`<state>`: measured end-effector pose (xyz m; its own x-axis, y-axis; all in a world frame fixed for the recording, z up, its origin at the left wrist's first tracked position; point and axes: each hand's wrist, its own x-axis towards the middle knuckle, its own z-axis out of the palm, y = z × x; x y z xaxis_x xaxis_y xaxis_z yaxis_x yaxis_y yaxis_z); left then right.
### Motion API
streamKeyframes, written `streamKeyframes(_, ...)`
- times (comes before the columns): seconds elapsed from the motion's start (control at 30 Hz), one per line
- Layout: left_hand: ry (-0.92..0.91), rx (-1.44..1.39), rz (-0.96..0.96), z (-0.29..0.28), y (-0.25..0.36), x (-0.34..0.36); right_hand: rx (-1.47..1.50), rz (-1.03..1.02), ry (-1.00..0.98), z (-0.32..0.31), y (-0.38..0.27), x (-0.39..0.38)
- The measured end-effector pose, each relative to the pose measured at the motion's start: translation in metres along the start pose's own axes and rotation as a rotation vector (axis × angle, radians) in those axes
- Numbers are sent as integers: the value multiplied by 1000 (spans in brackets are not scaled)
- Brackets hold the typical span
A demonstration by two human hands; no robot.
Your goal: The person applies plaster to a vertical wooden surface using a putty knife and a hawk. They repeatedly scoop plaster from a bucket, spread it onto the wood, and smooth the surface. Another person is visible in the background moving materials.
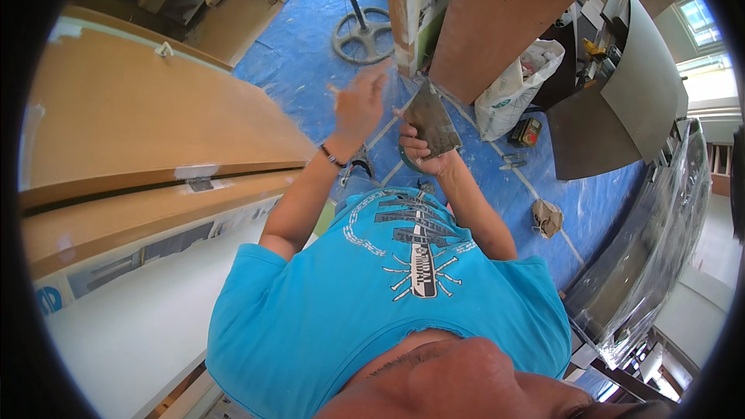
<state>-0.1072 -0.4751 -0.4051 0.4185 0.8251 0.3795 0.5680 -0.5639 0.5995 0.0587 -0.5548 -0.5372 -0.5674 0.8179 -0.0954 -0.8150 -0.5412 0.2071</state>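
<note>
My right hand (423, 147) grips a flat, rectangular trowel (433, 121) with a worn grey-brown blade. Its fingers wrap the near left side of the tool, and the palm hides most of the grip. To the left, and apart from the trowel, my left hand (361, 109) is raised with thumb and fingers stretched out. Motion blurs its fingertips, but nothing shows in it. A dark beaded bracelet (332, 157) circles the left wrist. Just beyond the trowel is the lower end of a wall edge (400, 15) with patched, whitish filler.
Blue sheeting (287, 62) covers the floor. Brown cabinet panels (155, 101) stand along the left. A wheel-like stand (363, 35) is ahead. Rightward are a tall brown panel (504, 15), white sack (518, 89), small tin (528, 132), crumpled paper bag (547, 218) and curved sheets (594, 132).
</note>
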Motion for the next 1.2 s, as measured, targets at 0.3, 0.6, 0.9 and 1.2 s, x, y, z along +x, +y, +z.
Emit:
streamKeyframes(0.3, 221, -763, -468, -10, -21, -12, -365, -495, 303, 41, -14, -21)
streamKeyframes(0.6, 468, -981, -561, -17, -30, -16, -1620, -1052, 395, 100, 14, -10)
streamKeyframes(0.9, 290, -516, -498, -38, -13, -33, -1467, -1214, 640, 103, 4, 34)
streamKeyframes(1.2, 273, -1622, -959, 5, -80, -46, -2358, -1269, -511, 87, 43, 31)
